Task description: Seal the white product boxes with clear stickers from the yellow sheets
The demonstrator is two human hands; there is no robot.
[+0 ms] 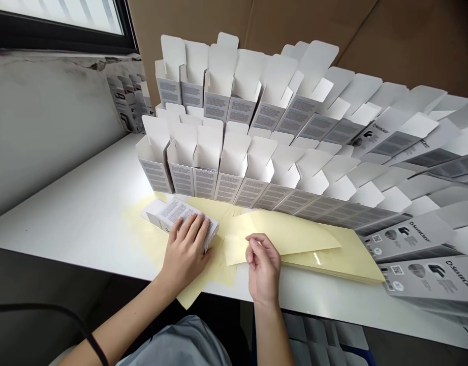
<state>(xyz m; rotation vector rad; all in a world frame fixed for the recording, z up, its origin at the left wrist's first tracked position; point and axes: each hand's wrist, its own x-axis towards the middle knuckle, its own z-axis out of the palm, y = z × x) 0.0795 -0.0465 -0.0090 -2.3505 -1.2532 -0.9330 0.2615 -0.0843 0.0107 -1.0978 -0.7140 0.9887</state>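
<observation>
Left hand (pixel 188 244) holds printed oblong cardboard carton (pixel 172 212). Right hand (pixel 264 267) pinched narrow by curled yellow sheet (pixel 290 231), contents unclear.

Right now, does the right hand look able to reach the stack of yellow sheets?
Probably yes: the right hand is close to the stack of yellow sheets, whose right end lies exposed, though a curled yellow sheet covers part of the top.

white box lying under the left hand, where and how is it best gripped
Likely from above, across both long sides near mid-length: the white box is long and narrow and lies flat, the left hand over its right part.
</observation>
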